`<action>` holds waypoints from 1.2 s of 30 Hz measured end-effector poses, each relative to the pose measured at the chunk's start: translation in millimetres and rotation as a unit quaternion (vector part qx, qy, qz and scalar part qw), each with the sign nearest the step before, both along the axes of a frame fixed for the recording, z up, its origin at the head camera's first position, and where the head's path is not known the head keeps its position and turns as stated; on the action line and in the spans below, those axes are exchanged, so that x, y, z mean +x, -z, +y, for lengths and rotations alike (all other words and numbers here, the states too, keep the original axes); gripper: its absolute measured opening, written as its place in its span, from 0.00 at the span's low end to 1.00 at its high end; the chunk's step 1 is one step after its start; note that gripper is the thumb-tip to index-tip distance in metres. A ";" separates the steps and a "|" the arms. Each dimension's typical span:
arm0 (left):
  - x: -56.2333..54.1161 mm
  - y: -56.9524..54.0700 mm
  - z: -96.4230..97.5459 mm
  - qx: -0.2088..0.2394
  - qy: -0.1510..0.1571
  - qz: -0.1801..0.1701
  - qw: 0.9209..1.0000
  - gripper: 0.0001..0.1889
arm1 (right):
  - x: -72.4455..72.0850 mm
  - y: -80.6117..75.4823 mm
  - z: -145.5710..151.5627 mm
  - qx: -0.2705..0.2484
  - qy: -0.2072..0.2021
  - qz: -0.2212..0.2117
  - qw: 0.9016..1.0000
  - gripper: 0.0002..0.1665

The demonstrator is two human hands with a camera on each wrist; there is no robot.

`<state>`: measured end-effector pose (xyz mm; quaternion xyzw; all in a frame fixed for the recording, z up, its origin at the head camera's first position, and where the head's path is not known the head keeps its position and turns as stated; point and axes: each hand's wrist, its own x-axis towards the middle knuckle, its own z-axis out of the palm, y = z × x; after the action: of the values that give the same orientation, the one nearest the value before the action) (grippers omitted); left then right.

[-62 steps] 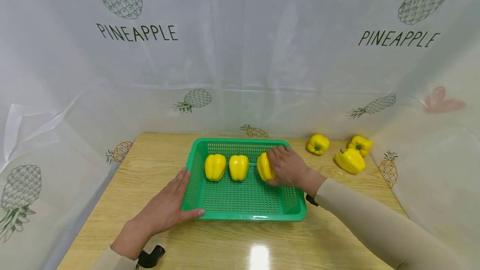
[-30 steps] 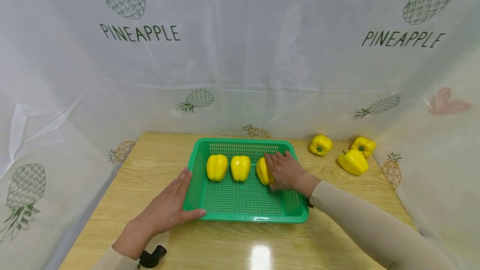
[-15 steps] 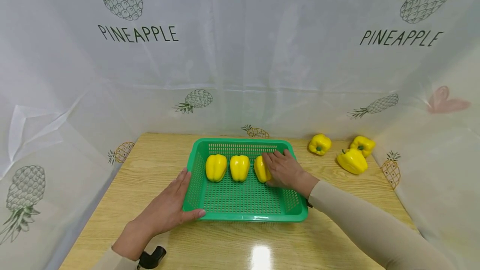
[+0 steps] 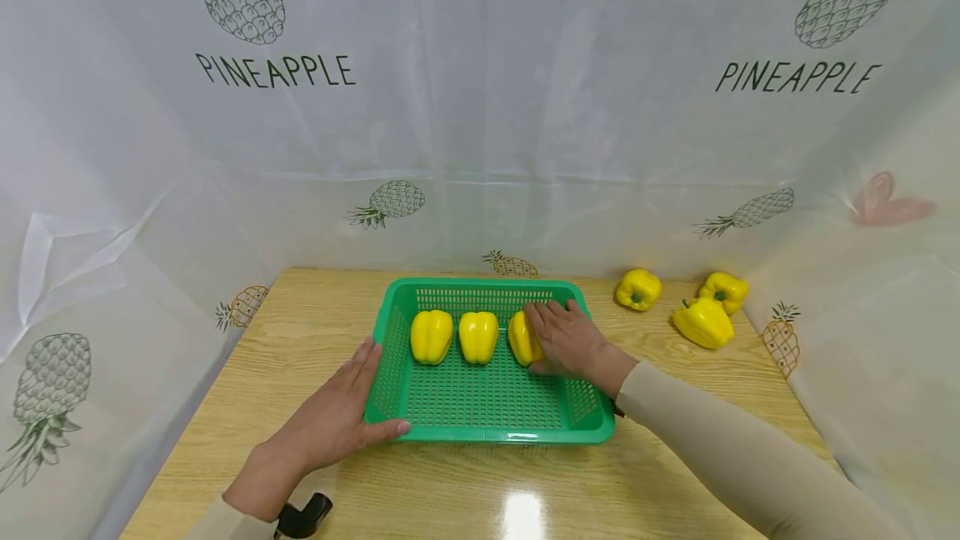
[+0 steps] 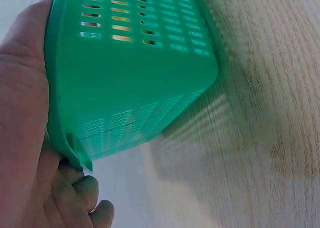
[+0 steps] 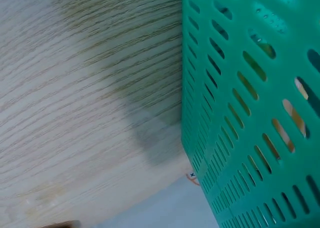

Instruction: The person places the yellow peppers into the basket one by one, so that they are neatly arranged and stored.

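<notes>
A green plastic basket (image 4: pixel 491 433) with slotted walls stands on the wooden table. Inside it, a yellow bell pepper (image 4: pixel 431 338) at the left and another yellow bell pepper (image 4: pixel 478 338) in the middle lie in a row. The third yellow bell pepper (image 4: pixel 522 338), to their right, is partly covered by my right hand (image 4: pixel 567 342), which grips its right side. My left hand (image 4: pixel 336 413) rests on the basket's near left corner, fingers straight along the left rim and thumb on the front rim. The right wrist view shows the slotted wall, with the hand itself mostly hidden behind it.
Behind the basket to the right lie a yellow bell pepper (image 4: pixel 638 289), a stemmed yellow bell pepper (image 4: pixel 703 323) and one more yellow bell pepper (image 4: pixel 724 291) touching it. A pineapple-print sheet (image 4: pixel 480 123) hangs around the back and sides of the table (image 4: pixel 247 407).
The gripped bell pepper has shifted slightly left and toward me inside the basket, my right hand moving with it. During the last half second both hands stay practically still. My left hand keeps its place.
</notes>
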<state>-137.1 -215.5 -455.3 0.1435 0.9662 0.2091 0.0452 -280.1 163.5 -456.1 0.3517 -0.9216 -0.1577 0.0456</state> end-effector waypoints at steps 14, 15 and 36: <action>2.1 -1.5 -0.9 0.000 0.003 0.016 1.000 0.65 | 5.2 -19.4 32.2 -0.112 -0.019 0.105 0.988 0.50; 1.7 -1.1 -1.1 -0.002 0.004 0.017 1.000 0.65 | 4.5 -20.8 37.6 -0.125 -0.019 0.110 0.986 0.49; 0.6 -0.6 0.1 -0.023 0.009 0.025 0.999 0.65 | -11.8 -3.5 207.4 -0.146 0.145 0.139 0.969 0.51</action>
<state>-136.4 -215.3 -454.8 0.1565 0.9703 0.1828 0.0262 -291.9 370.9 -452.6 0.1785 -0.9605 -0.0738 0.2003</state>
